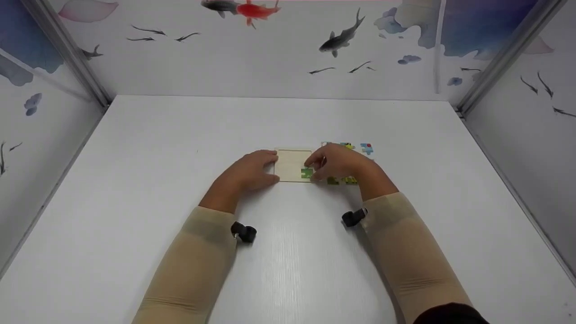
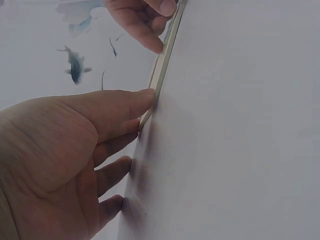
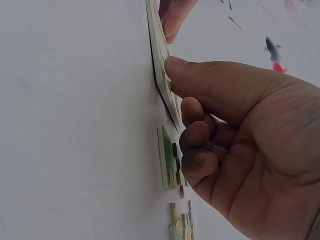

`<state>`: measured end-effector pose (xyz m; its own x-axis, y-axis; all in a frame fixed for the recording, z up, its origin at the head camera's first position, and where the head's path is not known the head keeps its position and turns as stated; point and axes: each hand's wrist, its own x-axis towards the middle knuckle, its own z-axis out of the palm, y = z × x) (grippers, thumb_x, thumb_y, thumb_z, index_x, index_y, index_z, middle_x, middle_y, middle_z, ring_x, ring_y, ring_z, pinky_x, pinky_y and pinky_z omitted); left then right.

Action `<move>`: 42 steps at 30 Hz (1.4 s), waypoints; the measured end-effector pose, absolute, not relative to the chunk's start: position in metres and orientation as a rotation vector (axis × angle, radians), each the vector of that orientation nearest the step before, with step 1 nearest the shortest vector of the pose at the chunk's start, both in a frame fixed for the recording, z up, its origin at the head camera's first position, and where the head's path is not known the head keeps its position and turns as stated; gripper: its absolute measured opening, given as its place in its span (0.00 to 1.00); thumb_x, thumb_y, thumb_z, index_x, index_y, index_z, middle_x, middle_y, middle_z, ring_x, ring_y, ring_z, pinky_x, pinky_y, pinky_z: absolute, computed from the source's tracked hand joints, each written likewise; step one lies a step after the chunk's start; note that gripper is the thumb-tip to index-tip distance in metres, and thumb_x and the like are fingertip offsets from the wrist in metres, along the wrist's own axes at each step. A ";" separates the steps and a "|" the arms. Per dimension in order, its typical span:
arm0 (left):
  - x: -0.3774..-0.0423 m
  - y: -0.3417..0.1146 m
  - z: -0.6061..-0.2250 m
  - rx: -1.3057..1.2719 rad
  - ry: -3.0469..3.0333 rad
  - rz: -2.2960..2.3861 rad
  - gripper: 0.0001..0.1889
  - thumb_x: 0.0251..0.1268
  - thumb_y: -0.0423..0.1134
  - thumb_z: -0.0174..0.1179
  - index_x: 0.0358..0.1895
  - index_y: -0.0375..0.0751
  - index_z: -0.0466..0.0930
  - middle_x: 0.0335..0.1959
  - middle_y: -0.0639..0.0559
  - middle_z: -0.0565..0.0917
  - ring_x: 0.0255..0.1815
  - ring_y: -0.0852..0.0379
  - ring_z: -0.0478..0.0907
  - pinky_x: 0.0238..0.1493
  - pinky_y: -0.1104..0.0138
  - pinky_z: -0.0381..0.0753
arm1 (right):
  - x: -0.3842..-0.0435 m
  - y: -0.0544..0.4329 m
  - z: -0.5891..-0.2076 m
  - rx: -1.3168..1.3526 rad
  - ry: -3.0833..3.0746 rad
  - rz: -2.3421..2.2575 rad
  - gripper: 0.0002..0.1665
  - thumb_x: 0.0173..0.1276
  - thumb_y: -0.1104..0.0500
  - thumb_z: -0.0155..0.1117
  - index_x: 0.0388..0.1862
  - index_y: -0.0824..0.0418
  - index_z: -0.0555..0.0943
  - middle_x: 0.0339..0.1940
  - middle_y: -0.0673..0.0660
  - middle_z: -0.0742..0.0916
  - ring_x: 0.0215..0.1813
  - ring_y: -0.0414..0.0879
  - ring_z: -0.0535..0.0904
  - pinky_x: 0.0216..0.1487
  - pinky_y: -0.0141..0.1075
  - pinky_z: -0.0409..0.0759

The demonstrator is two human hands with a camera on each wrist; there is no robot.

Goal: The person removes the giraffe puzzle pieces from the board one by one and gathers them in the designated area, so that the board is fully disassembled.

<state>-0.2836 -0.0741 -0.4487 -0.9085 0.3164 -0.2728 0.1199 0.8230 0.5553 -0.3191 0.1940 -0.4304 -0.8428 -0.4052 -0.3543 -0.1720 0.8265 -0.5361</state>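
Note:
A shallow wooden puzzle tray [image 1: 288,164] lies on the white table between the hands. My left hand [image 1: 250,172] holds its left side, thumb at the near corner and fingers at the far one; in the left wrist view the thumb rests on the tray's rim [image 2: 165,67]. One green puzzle piece [image 1: 307,173] sits in the tray's near right corner. My right hand [image 1: 336,162] has thumb and index finger at this piece, the other fingers curled in. In the right wrist view the thumb [image 3: 215,82] overlaps the tray edge, hiding most of the piece.
Loose puzzle pieces [image 1: 367,148] lie right of the tray, partly covered by the right hand. More green and yellow pieces [image 1: 349,180] are at its near side. Printed panels [image 1: 270,67] with fish wall the table at the back and sides.

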 end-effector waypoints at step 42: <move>-0.285 -0.076 -0.451 0.425 2.672 0.729 0.37 0.78 0.48 0.63 0.85 0.49 0.62 0.88 0.51 0.61 0.90 0.47 0.54 0.90 0.51 0.55 | -0.320 0.249 -0.413 -0.406 2.561 -0.791 0.25 0.67 0.53 0.80 0.63 0.41 0.87 0.54 0.53 0.87 0.56 0.51 0.81 0.54 0.43 0.83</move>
<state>-0.2852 -0.0763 -0.4505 -0.8982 0.3678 -0.2409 0.1944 0.8236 0.5328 -0.3201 0.2486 -0.4132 -0.8659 -0.3918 -0.3109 -0.1484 0.7948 -0.5884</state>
